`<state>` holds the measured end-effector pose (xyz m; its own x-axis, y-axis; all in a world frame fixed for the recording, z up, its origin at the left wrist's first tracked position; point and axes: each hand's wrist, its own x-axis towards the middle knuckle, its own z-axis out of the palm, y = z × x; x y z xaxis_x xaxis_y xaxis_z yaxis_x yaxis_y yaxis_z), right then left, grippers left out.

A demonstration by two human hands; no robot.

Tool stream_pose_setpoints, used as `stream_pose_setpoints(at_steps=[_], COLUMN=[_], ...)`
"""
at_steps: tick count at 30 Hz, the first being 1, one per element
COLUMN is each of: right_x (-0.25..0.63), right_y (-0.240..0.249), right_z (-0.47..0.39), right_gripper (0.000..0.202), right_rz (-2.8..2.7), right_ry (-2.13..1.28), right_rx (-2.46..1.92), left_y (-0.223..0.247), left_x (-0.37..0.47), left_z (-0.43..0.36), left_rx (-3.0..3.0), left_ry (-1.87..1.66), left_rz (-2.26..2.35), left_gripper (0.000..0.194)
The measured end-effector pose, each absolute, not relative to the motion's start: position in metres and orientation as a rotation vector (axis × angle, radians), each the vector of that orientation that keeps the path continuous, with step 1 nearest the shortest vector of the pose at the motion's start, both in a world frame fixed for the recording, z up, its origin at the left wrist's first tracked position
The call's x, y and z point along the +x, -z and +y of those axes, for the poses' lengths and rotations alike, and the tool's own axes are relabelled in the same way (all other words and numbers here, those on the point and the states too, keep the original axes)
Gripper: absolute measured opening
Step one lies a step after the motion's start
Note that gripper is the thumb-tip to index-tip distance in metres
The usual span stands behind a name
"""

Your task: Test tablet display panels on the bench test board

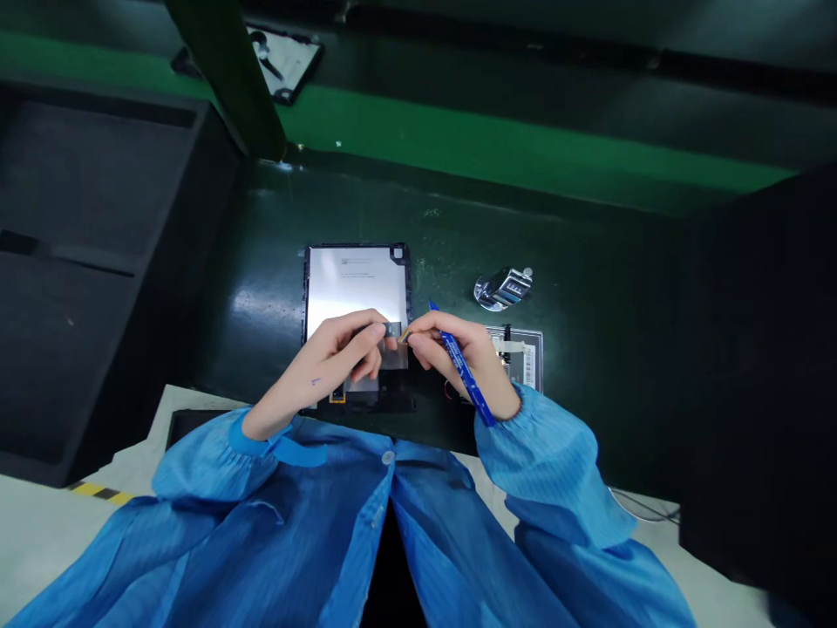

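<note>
My left hand [346,353] is closed, with thumb and forefinger pinching a small dark flat piece [392,329] over the lower right of a display panel [357,283]. That panel lies flat, showing a white back in a black frame. Close beside it, my right hand [467,349] holds a blue flat stick [466,375] with white lettering, which slants across the hand toward the wrist. Its thumb and forefinger also pinch a tiny yellowish strip [404,337] at the dark piece's edge. The fingers partly hide both small pieces.
A shiny metal tally counter [503,288] stands at the right on the dark green bench [608,296]. Below it, partly behind my right hand, lies a framed part with a barcode label [529,366]. A black bin [98,192] is at the left; another panel [291,65] lies behind a green post [228,74].
</note>
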<state>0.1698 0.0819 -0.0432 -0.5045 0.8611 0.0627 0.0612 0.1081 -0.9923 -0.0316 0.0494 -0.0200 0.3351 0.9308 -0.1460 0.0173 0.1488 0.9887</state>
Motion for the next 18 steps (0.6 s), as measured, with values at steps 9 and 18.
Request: stream_pose_setpoints(at_steps=[9,18], right_x=[0.1723,0.173], right_y=[0.0432,0.0448], right_z=[0.0825,0.0832], right_gripper=[0.019,0.018], right_rz=[-1.789,-1.846], right_ry=[-1.416,-1.38], right_rx=[-0.958,-0.933], left_y=[0.0197,0.0144], left_x=[-0.0277,-0.0262], left_z=[0.0467,0.0467], left_rx=[1.403,1.578], left_ry=[-0.837,-0.79], left_rz=[1.256,1.322], left_gripper=[0.021,0.02])
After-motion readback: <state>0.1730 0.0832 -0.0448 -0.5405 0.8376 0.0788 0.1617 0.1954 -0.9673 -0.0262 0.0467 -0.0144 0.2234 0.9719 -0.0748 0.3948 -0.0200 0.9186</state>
